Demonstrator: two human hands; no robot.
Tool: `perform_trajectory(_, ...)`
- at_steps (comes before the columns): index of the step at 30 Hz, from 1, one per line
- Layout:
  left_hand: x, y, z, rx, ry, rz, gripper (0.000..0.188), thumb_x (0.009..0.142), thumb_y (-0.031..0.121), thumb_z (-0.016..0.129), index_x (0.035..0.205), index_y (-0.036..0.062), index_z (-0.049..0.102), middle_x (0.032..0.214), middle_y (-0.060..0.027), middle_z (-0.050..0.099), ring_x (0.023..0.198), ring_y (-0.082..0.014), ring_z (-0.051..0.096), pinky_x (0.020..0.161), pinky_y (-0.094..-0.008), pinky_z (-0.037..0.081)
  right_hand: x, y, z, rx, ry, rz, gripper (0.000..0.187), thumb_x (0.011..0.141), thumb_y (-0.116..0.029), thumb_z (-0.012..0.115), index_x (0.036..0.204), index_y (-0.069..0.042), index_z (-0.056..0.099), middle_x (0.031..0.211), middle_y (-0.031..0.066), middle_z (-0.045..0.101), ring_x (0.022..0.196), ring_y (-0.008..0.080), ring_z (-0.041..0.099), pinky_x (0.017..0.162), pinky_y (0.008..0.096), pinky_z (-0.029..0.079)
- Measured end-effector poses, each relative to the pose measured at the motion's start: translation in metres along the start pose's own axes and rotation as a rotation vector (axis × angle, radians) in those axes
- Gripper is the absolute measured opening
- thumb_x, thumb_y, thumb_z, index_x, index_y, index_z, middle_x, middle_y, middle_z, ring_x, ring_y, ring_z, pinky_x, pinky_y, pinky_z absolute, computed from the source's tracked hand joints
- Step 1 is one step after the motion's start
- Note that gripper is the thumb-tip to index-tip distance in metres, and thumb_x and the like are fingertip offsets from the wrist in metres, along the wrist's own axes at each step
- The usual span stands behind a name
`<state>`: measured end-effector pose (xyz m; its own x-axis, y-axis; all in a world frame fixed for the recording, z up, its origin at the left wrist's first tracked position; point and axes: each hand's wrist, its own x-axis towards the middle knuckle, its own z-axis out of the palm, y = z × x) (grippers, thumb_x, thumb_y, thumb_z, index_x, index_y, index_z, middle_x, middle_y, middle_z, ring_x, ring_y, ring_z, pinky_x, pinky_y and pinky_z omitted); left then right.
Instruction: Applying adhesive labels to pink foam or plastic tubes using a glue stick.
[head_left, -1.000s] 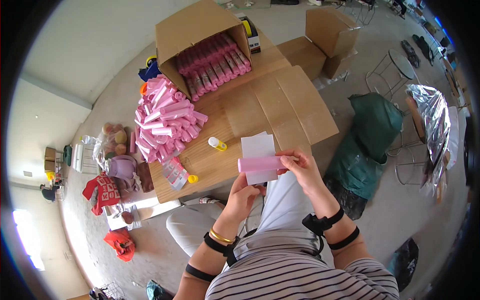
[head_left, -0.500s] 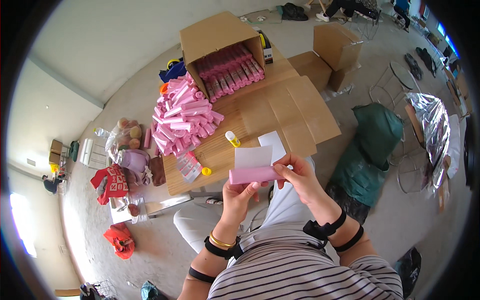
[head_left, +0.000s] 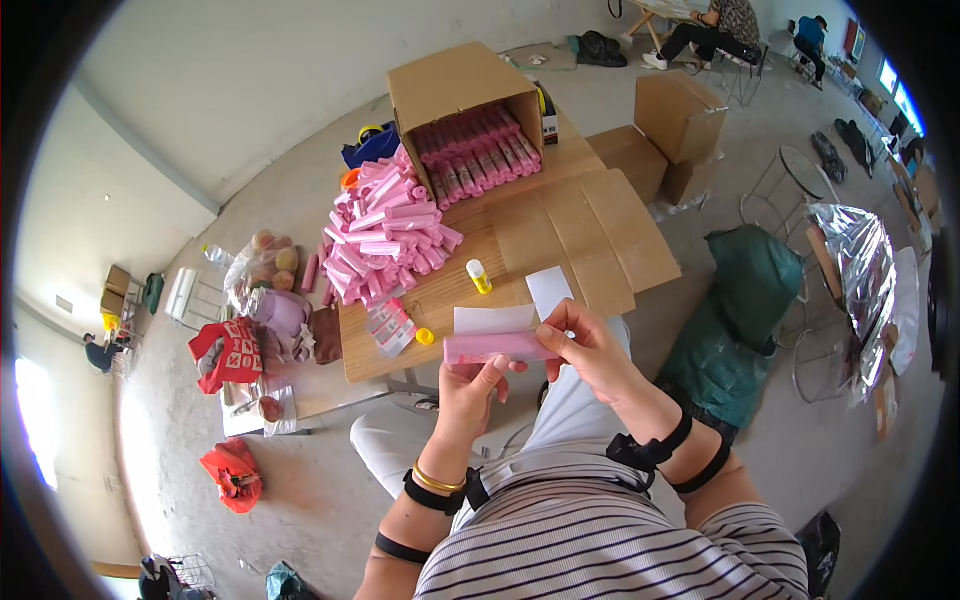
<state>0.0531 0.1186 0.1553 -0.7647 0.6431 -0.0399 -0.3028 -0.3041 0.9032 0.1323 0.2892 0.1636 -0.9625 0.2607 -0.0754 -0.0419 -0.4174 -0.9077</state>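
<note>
Both my hands hold a pink roll (head_left: pixel 490 348) level over the table's front edge. My left hand (head_left: pixel 472 393) supports its left part from below, thumb in front. My right hand (head_left: pixel 583 345) pinches its right end. Along the roll's far side extends a white paper sheet (head_left: pixel 495 320); whether it is stuck on, I cannot tell. Just beyond, an uncapped yellow glue stick (head_left: pixel 480 277) stands upright, and its yellow cap (head_left: pixel 425 336) lies nearer. Printed pink-and-white labels (head_left: pixel 391 328) rest left of the cap. Another white sheet (head_left: pixel 548 292) lies on flattened cardboard to the right.
A heap of pink rolls (head_left: pixel 385 235) covers the table's left side. Behind it, an open carton (head_left: pixel 460 85) holds rows of more rolls. Flattened cardboard (head_left: pixel 590 225) overhangs the right edge. A green sack (head_left: pixel 735 310) and cartons (head_left: pixel 680 115) stand on the floor at right.
The roll has shifted slightly left with both hands still on it. The sheet behind it shows as a narrower strip. The whole view has tilted a little, bringing more of the far people into sight.
</note>
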Motion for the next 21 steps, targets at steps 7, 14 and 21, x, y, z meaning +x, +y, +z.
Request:
perform_trajectory(7,-0.006,0.003,0.002,0.005,-0.01,0.037,0.022,0.088,0.012,0.067,0.107,0.0013,0.061,0.096,-0.009,0.069,0.085,-0.0171,0.068,0.047,-0.021,0.045,-0.001,-0.004,0.01,-0.03,-0.018,-0.022,0.022,0.092,-0.023,0.065,0.088,-0.005,0.053,0.077,0.0035,0.057,0.054,0.0109,0.055,0.049,0.0229,0.045)
perform_trajectory(14,-0.008,0.004,0.0,0.0,-0.003,0.025,0.023,0.089,0.014,0.066,0.108,0.0013,0.06,0.096,-0.0089,0.069,0.083,-0.016,0.068,0.046,-0.0199,0.043,0.001,-0.006,0.01,-0.066,-0.046,-0.001,0.024,0.091,-0.025,0.067,0.092,-0.004,0.055,0.079,0.0038,0.057,0.055,0.0121,0.058,0.05,0.0232,0.046)
perform_trajectory(21,-0.007,0.009,0.01,-0.184,0.145,-0.026,0.017,0.09,0.022,0.066,0.099,0.0073,0.062,0.078,-0.0051,0.065,0.054,-0.005,0.051,0.043,-0.0169,0.031,-0.004,-0.004,0.01,-0.202,-0.254,-0.166,0.049,0.089,-0.023,0.069,0.128,-0.003,0.046,0.109,0.0083,0.055,0.085,0.0142,0.064,0.072,0.0252,0.052)
